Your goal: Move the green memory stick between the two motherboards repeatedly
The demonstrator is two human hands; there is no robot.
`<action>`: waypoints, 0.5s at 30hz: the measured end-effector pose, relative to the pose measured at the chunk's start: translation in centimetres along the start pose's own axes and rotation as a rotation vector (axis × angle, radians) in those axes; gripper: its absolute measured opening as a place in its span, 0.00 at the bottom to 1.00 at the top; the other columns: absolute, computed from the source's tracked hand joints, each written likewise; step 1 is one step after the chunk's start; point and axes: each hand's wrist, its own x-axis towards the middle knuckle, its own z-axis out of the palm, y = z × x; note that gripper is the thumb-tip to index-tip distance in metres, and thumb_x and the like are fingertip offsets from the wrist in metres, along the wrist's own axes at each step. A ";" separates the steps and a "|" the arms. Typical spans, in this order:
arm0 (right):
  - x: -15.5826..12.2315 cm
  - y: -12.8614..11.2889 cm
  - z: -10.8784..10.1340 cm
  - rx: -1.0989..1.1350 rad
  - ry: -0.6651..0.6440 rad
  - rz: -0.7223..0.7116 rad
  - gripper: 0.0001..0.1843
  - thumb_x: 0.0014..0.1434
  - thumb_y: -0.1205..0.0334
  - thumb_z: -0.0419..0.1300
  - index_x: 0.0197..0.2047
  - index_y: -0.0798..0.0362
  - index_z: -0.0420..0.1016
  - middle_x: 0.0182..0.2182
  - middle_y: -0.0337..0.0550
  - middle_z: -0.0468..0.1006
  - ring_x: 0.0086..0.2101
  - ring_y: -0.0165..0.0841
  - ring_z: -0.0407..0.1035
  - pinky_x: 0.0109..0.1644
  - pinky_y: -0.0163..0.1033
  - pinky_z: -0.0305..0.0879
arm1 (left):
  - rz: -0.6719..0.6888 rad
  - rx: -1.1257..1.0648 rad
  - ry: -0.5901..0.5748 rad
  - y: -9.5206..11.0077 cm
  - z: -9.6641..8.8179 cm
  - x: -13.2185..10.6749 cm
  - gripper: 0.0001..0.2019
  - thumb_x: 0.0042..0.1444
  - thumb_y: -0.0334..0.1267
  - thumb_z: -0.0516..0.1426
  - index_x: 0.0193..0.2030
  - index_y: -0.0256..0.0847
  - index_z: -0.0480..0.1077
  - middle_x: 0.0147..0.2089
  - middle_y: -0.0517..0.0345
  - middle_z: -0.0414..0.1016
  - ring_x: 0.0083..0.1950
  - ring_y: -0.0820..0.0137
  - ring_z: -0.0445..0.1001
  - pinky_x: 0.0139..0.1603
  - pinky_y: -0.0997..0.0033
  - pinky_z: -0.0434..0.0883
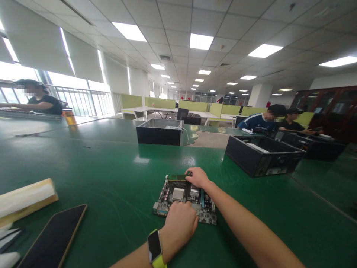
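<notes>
Green memory module, pinched by right hand, lies beyond left hand, curled over motherboard, hold unclear.

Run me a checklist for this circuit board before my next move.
1. Circuit board lying on the green table: ok.
2. Right hand at one end of the green memory module: ok.
3. Left hand at the board's near side: ok.
4. Left hand's grip: cannot tell; the fingers are hidden.
5. Memory module fully seated: cannot tell, too small.
6. Dark flat device clear of the board: ok.
</notes>
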 end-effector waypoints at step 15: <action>-3.4 -0.5 1.1 0.092 0.157 0.104 0.12 0.52 0.53 0.55 0.37 0.43 0.76 0.35 0.34 0.79 0.38 0.31 0.70 0.40 0.33 0.60 | -0.166 -0.245 0.309 -11.0 0.7 4.5 0.22 0.54 0.36 0.50 0.56 0.40 0.62 0.55 0.51 0.66 0.54 0.66 0.64 0.55 0.67 0.61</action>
